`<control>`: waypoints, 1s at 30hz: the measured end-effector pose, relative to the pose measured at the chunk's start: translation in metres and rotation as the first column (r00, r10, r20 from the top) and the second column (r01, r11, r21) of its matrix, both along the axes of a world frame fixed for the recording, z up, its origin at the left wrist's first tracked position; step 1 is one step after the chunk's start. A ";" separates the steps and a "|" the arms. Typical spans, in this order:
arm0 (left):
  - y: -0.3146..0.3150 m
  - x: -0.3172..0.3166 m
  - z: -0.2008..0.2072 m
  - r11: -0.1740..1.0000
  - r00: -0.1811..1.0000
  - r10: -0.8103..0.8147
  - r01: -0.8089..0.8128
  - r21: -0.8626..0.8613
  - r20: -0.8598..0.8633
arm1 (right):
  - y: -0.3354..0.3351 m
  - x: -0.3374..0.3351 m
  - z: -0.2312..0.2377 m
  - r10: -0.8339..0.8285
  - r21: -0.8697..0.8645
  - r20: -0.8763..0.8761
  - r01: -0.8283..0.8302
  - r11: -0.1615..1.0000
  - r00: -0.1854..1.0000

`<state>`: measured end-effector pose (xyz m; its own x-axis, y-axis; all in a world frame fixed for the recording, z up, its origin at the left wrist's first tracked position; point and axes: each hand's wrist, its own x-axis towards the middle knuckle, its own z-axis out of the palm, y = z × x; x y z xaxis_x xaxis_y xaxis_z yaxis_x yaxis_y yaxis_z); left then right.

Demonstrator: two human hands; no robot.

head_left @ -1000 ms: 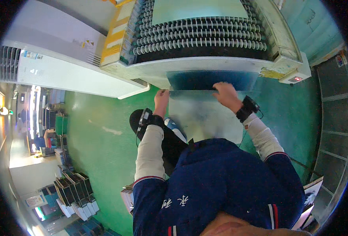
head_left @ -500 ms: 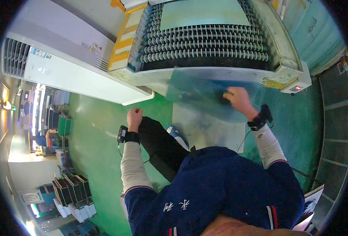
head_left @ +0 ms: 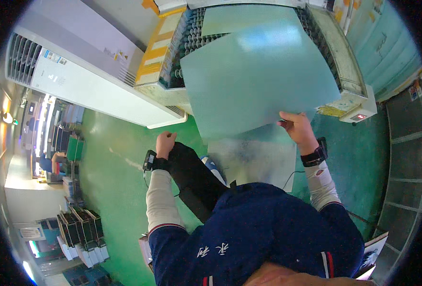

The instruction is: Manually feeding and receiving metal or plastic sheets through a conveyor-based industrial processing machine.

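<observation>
My right hand (head_left: 299,131) pinches the near right edge of a thin blue-green sheet (head_left: 254,81) between thumb and fingers. The sheet is held tilted, bowed slightly, with its far part over the roller conveyor (head_left: 192,38) and its near part jutting out toward me. A second pale green sheet (head_left: 249,14) lies flat on the rollers farther in, partly covered by the held one. By my raised left knee, my left hand (head_left: 165,144) is closed with its fingers curled, and nothing shows in it.
A white cabinet air conditioner (head_left: 96,93) lies along the conveyor's left side. At its right corner is a small control box (head_left: 359,117) with a lit display. A pale stained board (head_left: 254,164) is on the green floor below. Racks of panels (head_left: 79,226) stand at the left.
The blue-green sheet has come up from in front of the conveyor to over the rollers, hiding most of them. My right hand has shifted slightly down and right; my left hand has barely moved.
</observation>
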<state>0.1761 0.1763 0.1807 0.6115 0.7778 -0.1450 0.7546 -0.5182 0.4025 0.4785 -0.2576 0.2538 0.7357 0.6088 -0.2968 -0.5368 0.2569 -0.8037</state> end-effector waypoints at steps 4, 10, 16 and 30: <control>0.001 -0.003 0.000 0.999 1.000 -0.026 0.026 0.023 -0.004 | 0.014 0.007 -0.030 -0.095 0.040 -0.228 0.107 0.993 0.969; 0.000 -0.003 0.000 1.000 1.000 0.025 -0.025 -0.013 -0.014 | 0.029 0.023 -0.061 -0.051 0.207 -0.281 0.112 0.972 0.958; -0.007 0.007 0.009 1.000 1.000 -0.001 0.001 -0.002 0.011 | 0.047 0.022 -0.053 -0.011 0.110 -0.250 0.039 0.993 0.968; -0.004 0.009 0.006 1.000 0.999 -0.008 0.009 0.006 -0.033 | 0.076 0.030 -0.054 0.011 0.172 -0.295 0.041 0.984 0.955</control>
<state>0.1848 0.1719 0.1863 0.6130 0.7736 -0.1605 0.7632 -0.5271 0.3739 0.5087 -0.1813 0.1999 0.6412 0.6598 -0.3918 -0.7374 0.3884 -0.5526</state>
